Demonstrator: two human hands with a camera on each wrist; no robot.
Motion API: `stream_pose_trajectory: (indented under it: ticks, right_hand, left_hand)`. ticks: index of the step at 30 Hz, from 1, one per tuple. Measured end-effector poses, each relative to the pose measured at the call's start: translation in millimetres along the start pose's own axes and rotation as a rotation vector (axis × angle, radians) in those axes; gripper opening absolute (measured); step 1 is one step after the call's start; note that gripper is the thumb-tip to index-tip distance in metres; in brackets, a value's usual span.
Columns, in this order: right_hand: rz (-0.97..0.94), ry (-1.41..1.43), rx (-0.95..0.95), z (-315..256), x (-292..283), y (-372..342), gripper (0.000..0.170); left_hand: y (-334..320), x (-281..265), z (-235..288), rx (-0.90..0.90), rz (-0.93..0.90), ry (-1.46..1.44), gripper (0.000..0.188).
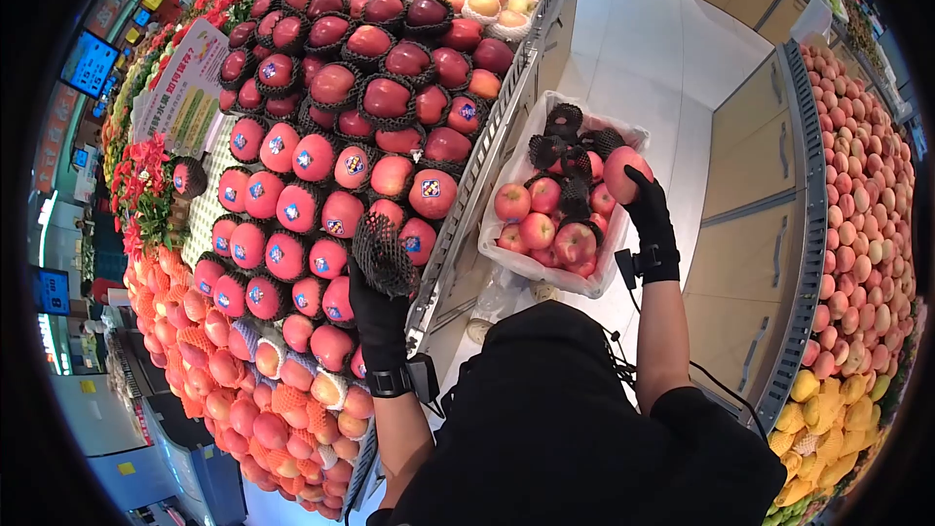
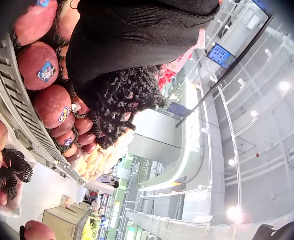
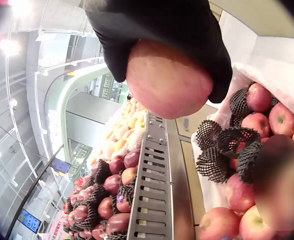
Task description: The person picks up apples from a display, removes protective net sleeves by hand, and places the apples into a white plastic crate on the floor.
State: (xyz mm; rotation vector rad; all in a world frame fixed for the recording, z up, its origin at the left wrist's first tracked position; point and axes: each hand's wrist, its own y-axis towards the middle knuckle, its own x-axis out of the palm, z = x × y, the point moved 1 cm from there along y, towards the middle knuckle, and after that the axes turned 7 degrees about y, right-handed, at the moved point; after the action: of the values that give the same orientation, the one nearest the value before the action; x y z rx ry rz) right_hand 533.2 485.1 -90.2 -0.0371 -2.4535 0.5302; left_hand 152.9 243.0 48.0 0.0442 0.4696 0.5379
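Note:
In the head view, my gloved left hand (image 1: 378,319) holds a black foam net sleeve (image 1: 386,255) over the apple display; the left wrist view shows the net (image 2: 127,97) hanging loose below the glove. My gloved right hand (image 1: 652,222) grips a bare pinkish-red apple (image 1: 619,175), thumb and fingers on opposite sides of it. That apple is above the right side of a white-lined crate (image 1: 500,251). Inside the crate lie several bare apples (image 1: 537,230) and loose black foam nets (image 1: 562,123). Beside my left hand, stickered red apples (image 1: 295,206) sit in black nets in rows.
A slatted metal rail (image 1: 506,97) edges the display, between it and the crate. Peaches (image 1: 849,205) and yellow fruit (image 1: 828,429) fill a stand on the right. Red flowers (image 1: 146,175) and a printed sign (image 1: 185,88) stand at the left. Pale floor (image 1: 643,29) lies beyond the crate.

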Motion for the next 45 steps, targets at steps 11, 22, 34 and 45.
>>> stream_pose_trajectory:
  ticks: [11,22,34,45]
  right_hand:
    - [0.182,-0.206,0.023,35.8,-68.4,77.1,0.052]
    - [0.097,-0.488,-0.415,76.0,-90.8,210.4,0.068]
    - [-0.025,-0.987,-0.47,100.2,-34.8,281.1,0.095]
    - [-0.083,-1.275,-0.183,95.1,20.2,279.5,0.093]
  left_hand:
    - [-9.5,38.0,-9.2,-0.148,0.036,-0.151,0.049]
    - [-47.0,32.2,-34.0,-0.253,0.14,0.106,0.053]
    - [-38.0,62.9,35.2,-0.183,0.187,0.527,0.067]
    - [-28.2,77.4,20.2,-0.43,0.185,-0.104,0.053]
